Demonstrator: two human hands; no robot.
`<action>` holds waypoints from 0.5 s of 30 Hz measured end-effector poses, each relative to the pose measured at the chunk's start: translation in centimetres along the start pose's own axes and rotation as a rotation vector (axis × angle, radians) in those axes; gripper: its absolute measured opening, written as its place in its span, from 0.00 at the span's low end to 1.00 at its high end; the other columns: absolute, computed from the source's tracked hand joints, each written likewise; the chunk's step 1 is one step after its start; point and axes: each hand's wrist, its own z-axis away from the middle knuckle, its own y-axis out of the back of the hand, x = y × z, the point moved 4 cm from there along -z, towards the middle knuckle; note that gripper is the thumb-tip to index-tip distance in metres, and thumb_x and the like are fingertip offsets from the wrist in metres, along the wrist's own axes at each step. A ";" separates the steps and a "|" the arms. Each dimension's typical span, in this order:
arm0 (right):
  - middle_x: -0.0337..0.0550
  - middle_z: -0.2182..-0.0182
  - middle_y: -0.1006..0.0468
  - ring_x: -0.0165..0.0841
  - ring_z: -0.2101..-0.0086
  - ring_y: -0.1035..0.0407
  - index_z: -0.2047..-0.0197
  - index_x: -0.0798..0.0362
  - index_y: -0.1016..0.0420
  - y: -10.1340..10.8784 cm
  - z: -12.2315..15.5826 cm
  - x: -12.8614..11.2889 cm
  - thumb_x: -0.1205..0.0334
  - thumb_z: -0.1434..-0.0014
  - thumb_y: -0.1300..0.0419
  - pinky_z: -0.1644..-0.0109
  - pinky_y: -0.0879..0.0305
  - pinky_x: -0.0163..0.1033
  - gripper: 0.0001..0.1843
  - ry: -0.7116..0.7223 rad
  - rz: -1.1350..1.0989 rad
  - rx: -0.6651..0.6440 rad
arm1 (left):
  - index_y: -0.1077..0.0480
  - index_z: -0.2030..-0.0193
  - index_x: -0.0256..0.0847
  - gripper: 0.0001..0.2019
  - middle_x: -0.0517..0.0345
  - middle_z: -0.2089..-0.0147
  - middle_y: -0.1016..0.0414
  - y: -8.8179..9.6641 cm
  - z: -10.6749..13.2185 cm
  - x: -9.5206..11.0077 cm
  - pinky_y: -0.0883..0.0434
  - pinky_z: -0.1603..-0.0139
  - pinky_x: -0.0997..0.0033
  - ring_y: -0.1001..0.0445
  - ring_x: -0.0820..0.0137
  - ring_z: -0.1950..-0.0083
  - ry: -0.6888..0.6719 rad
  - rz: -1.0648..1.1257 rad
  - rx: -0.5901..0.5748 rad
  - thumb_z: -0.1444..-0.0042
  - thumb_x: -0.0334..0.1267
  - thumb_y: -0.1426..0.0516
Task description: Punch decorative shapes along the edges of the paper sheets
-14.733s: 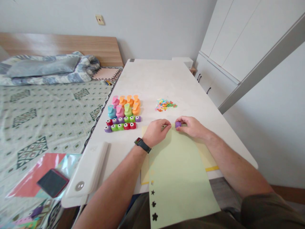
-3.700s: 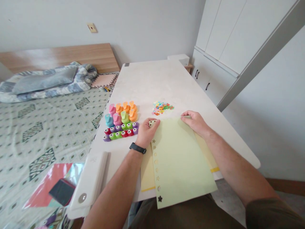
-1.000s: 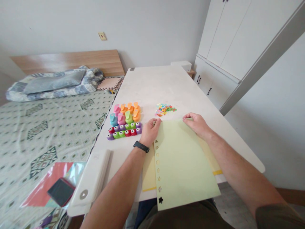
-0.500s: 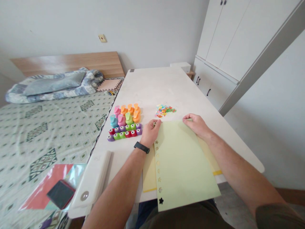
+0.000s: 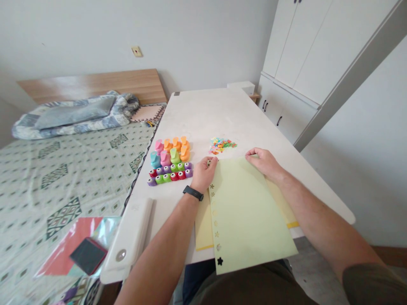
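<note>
A pale green paper sheet (image 5: 248, 212) lies on the white table (image 5: 206, 110), with a row of punched shapes along its left edge. My left hand (image 5: 203, 171), with a black watch on the wrist, is closed on the sheet's far left corner. My right hand (image 5: 265, 163) rests closed on the far right corner of the sheet. Under the green sheet lies a yellow sheet (image 5: 202, 231). Just left of my left hand stand two rows of small round punches (image 5: 170, 173), with larger lever punches (image 5: 170, 150) behind them.
A small pile of coloured paper cut-outs (image 5: 221, 145) lies beyond the sheet. A white flat device (image 5: 127, 241) sits at the table's near left corner. A bed (image 5: 63, 161) is on the left, with red paper and a dark pad (image 5: 87, 256) on it. White cupboards (image 5: 299, 46) stand at the right.
The small purple punch that my right hand held earlier is gone from it. More punched shapes line the sheet's left edge. Over the last second both hands stay on the sheet's far corners.
</note>
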 end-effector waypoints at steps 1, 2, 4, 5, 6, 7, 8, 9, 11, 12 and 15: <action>0.40 0.66 0.18 0.37 0.65 0.27 0.62 0.48 0.19 0.0 0.0 0.0 0.51 0.44 0.38 0.62 0.38 0.39 0.12 0.002 0.002 0.001 | 0.23 0.56 0.38 0.25 0.60 0.75 0.29 0.0 0.0 0.1 0.45 0.76 0.74 0.37 0.73 0.76 -0.006 -0.009 0.003 0.41 0.60 0.45; 0.40 0.67 0.18 0.37 0.66 0.28 0.62 0.48 0.19 0.0 0.0 -0.1 0.51 0.45 0.38 0.63 0.38 0.39 0.12 0.000 0.005 0.002 | 0.23 0.57 0.38 0.25 0.61 0.76 0.30 0.0 0.1 0.2 0.46 0.76 0.74 0.38 0.73 0.76 -0.011 -0.017 0.006 0.41 0.60 0.45; 0.40 0.68 0.18 0.36 0.67 0.29 0.62 0.48 0.19 0.0 0.1 -0.1 0.51 0.45 0.38 0.64 0.39 0.39 0.12 -0.007 0.010 -0.001 | 0.23 0.57 0.38 0.24 0.62 0.77 0.32 0.1 0.2 0.5 0.46 0.75 0.74 0.40 0.73 0.77 -0.020 -0.030 0.013 0.41 0.59 0.45; 0.40 0.68 0.18 0.36 0.68 0.29 0.62 0.49 0.19 0.0 0.1 0.0 0.51 0.45 0.38 0.64 0.39 0.39 0.13 -0.013 0.010 -0.003 | 0.23 0.57 0.38 0.24 0.63 0.78 0.33 0.2 0.2 0.7 0.46 0.75 0.74 0.41 0.73 0.77 -0.023 -0.036 0.016 0.41 0.59 0.44; 0.40 0.69 0.19 0.35 0.69 0.29 0.61 0.49 0.19 -0.1 0.1 0.0 0.51 0.45 0.38 0.64 0.39 0.38 0.13 -0.020 0.006 -0.005 | 0.23 0.57 0.38 0.23 0.63 0.78 0.33 0.2 0.3 0.8 0.46 0.75 0.74 0.41 0.73 0.77 -0.026 -0.039 0.017 0.41 0.58 0.44; 0.40 0.69 0.19 0.35 0.70 0.30 0.61 0.49 0.20 -0.1 0.1 0.1 0.51 0.44 0.39 0.65 0.39 0.38 0.13 -0.027 0.001 -0.009 | 0.23 0.58 0.38 0.23 0.63 0.78 0.33 0.2 0.3 0.9 0.46 0.75 0.73 0.40 0.73 0.76 -0.026 -0.039 0.016 0.41 0.58 0.44; 0.40 0.69 0.19 0.35 0.70 0.30 0.61 0.49 0.20 -0.1 0.1 0.1 0.51 0.44 0.39 0.65 0.39 0.38 0.13 -0.032 -0.005 -0.012 | 0.23 0.58 0.38 0.23 0.63 0.78 0.33 0.2 0.4 1.0 0.45 0.74 0.73 0.40 0.72 0.76 -0.025 -0.038 0.015 0.41 0.58 0.44; 0.40 0.69 0.19 0.35 0.70 0.30 0.61 0.49 0.20 -0.1 0.0 0.2 0.50 0.44 0.39 0.64 0.39 0.38 0.13 -0.036 -0.008 -0.015 | 0.23 0.58 0.38 0.23 0.62 0.78 0.32 0.3 0.4 1.1 0.44 0.74 0.73 0.39 0.72 0.75 -0.022 -0.037 0.012 0.41 0.58 0.44; 0.40 0.68 0.18 0.35 0.70 0.29 0.60 0.49 0.20 0.0 0.0 0.3 0.50 0.43 0.39 0.64 0.38 0.38 0.13 -0.030 -0.008 -0.021 | 0.23 0.58 0.39 0.22 0.61 0.77 0.31 0.3 0.4 1.1 0.44 0.74 0.73 0.37 0.71 0.75 -0.020 -0.044 0.006 0.41 0.57 0.44; 0.40 0.67 0.18 0.35 0.69 0.29 0.60 0.49 0.20 0.0 0.0 0.3 0.50 0.43 0.39 0.63 0.38 0.38 0.13 -0.021 -0.005 -0.025 | 0.23 0.58 0.39 0.22 0.61 0.76 0.30 0.3 0.4 1.1 0.44 0.73 0.73 0.37 0.71 0.74 -0.020 -0.049 0.003 0.41 0.57 0.44; 0.41 0.65 0.17 0.37 0.66 0.27 0.60 0.49 0.20 0.2 -0.1 0.2 0.51 0.43 0.39 0.61 0.37 0.39 0.13 0.004 0.003 -0.029 | 0.23 0.58 0.39 0.23 0.61 0.75 0.30 0.4 0.3 1.0 0.44 0.74 0.73 0.37 0.72 0.74 -0.017 -0.057 -0.003 0.40 0.58 0.44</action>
